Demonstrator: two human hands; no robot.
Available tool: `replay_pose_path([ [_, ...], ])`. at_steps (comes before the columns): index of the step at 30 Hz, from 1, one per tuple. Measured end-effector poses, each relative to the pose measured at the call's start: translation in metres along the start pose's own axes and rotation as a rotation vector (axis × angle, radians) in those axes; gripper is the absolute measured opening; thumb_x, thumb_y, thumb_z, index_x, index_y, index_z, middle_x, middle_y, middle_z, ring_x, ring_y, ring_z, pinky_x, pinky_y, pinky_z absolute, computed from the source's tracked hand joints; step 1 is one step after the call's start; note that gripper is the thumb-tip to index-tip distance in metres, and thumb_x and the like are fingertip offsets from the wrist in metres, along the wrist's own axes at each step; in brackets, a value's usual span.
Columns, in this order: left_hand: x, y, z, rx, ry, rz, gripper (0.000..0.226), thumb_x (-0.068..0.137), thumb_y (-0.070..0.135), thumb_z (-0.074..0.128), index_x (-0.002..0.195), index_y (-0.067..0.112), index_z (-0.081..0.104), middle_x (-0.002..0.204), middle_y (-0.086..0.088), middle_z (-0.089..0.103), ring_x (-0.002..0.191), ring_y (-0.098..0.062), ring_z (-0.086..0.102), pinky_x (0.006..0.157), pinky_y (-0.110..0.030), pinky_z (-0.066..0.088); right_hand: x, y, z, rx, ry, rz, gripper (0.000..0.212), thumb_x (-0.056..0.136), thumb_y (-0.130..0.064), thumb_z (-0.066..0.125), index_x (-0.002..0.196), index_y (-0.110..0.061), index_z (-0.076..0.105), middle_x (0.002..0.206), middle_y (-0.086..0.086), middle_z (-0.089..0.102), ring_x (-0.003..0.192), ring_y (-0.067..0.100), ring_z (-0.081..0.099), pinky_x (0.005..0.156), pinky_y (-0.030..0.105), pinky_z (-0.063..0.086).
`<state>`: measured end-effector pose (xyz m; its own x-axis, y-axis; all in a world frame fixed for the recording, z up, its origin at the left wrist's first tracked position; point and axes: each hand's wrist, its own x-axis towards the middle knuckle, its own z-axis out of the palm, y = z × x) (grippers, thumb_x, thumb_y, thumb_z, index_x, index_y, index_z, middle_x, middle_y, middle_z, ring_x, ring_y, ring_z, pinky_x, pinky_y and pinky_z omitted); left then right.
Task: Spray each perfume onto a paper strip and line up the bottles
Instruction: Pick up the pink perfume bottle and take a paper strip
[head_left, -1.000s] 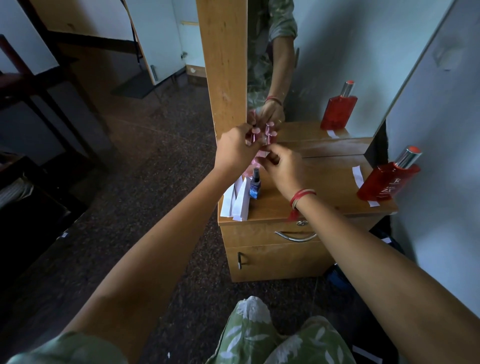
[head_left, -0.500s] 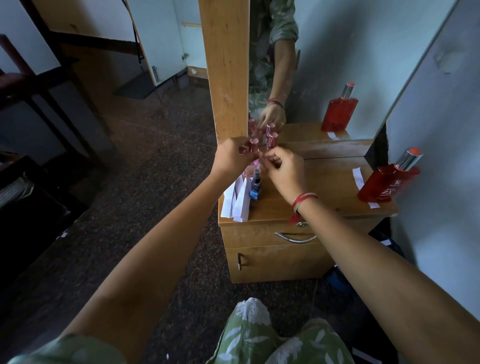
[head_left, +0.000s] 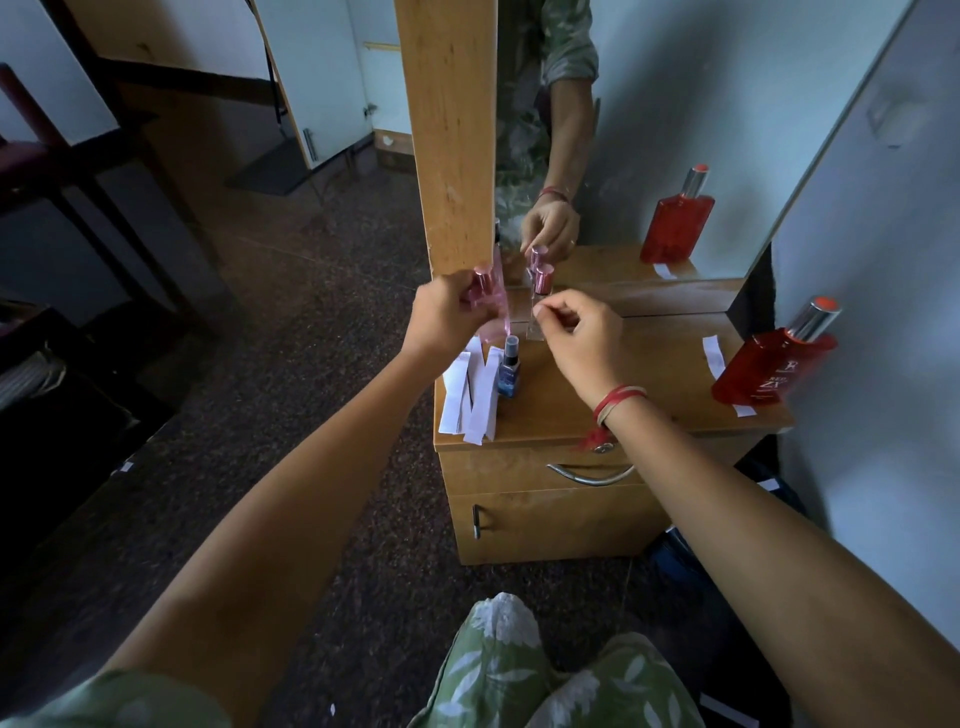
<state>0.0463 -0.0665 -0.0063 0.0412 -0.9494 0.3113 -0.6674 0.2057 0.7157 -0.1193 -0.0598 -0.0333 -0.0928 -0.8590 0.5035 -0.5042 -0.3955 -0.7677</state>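
My left hand (head_left: 447, 314) grips a pink perfume bottle (head_left: 496, 301) with a pink cap, held above the left back corner of the wooden cabinet top (head_left: 649, 384). To its right my right hand (head_left: 579, 335) hovers with curled fingers, thumb against forefinger, and nothing shows between them. Behind that hand a clear bottle with a pink cap (head_left: 543, 280) stands by the mirror. A small blue bottle (head_left: 508, 371) stands next to several white paper strips (head_left: 470, 397). At the right a red bottle (head_left: 771, 364) stands on a paper strip (head_left: 714, 356).
A mirror (head_left: 649, 130) in a wooden frame (head_left: 449, 130) backs the cabinet and repeats the bottles and a hand. A grey wall (head_left: 883, 260) closes the right side. The cabinet has a drawer handle (head_left: 589, 475). Dark floor and dark furniture lie to the left.
My hands were joined at the pink bottle and have come apart. The left hand carried the bottle to the left; the right hand drew back to the right.
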Motion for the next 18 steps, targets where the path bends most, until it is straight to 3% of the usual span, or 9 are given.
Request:
replay_pose_path([
  [3,0.004,0.01,-0.015,0.038,0.048,0.036,0.019,0.079,0.017,0.076,0.087,0.001,0.068,0.076,-0.008,0.068,0.062,-0.015,0.058,0.056,-0.012,0.042,0.004,-0.01,-0.01,0.065,0.013,0.01,0.006,0.084,-0.007,0.065,0.08,-0.008,0.069,0.07,-0.003,0.064,0.065,0.01,0.059,0.062,0.016,0.046],
  [4,0.005,0.014,-0.02,0.046,0.075,0.052,0.019,0.078,0.016,0.076,0.084,0.001,0.067,0.076,-0.009,0.068,0.061,-0.017,0.057,0.056,-0.014,0.042,0.005,-0.014,-0.013,0.101,0.021,0.004,0.006,0.085,-0.008,0.064,0.081,-0.008,0.069,0.071,-0.002,0.064,0.065,0.012,0.06,0.062,0.02,0.048],
  [6,0.007,0.021,-0.03,0.045,0.129,0.075,0.02,0.077,0.017,0.076,0.081,0.001,0.065,0.076,-0.012,0.068,0.066,-0.025,0.061,0.064,-0.03,0.05,0.006,-0.026,-0.02,0.168,0.045,-0.032,0.006,0.086,-0.011,0.064,0.084,-0.008,0.068,0.075,-0.001,0.066,0.068,0.015,0.063,0.062,0.026,0.051],
  [8,0.009,0.029,-0.041,0.024,0.168,0.102,0.021,0.077,0.021,0.076,0.082,0.004,0.065,0.076,-0.011,0.069,0.067,-0.027,0.063,0.066,-0.041,0.053,0.005,-0.04,-0.027,0.216,0.061,-0.068,0.009,0.087,-0.015,0.066,0.093,-0.008,0.068,0.083,0.001,0.067,0.076,0.01,0.062,0.066,0.02,0.051],
  [10,0.009,0.04,-0.053,-0.011,0.177,0.137,0.027,0.075,0.028,0.076,0.085,0.005,0.068,0.077,-0.009,0.07,0.07,-0.027,0.066,0.067,-0.044,0.054,0.002,-0.055,-0.036,0.265,0.049,-0.101,0.024,0.085,-0.018,0.069,0.108,-0.014,0.062,0.097,0.003,0.064,0.087,0.006,0.06,0.075,0.016,0.05],
  [13,0.002,0.062,-0.067,-0.043,0.1,0.233,0.034,0.072,0.032,0.078,0.086,0.002,0.068,0.078,-0.012,0.07,0.072,-0.032,0.067,0.067,-0.048,0.055,0.0,-0.072,-0.05,0.255,-0.026,-0.163,0.051,0.083,-0.023,0.072,0.127,-0.023,0.046,0.12,0.006,0.056,0.108,0.011,0.056,0.093,0.022,0.048],
  [18,-0.019,0.097,-0.066,-0.049,-0.091,0.382,0.042,0.071,0.041,0.075,0.092,0.005,0.07,0.081,-0.013,0.072,0.073,-0.031,0.068,0.069,-0.049,0.054,-0.004,-0.08,-0.066,0.255,-0.208,-0.202,0.074,0.081,-0.03,0.071,0.142,-0.022,0.03,0.133,0.011,0.053,0.12,0.023,0.054,0.1,0.046,0.046],
])
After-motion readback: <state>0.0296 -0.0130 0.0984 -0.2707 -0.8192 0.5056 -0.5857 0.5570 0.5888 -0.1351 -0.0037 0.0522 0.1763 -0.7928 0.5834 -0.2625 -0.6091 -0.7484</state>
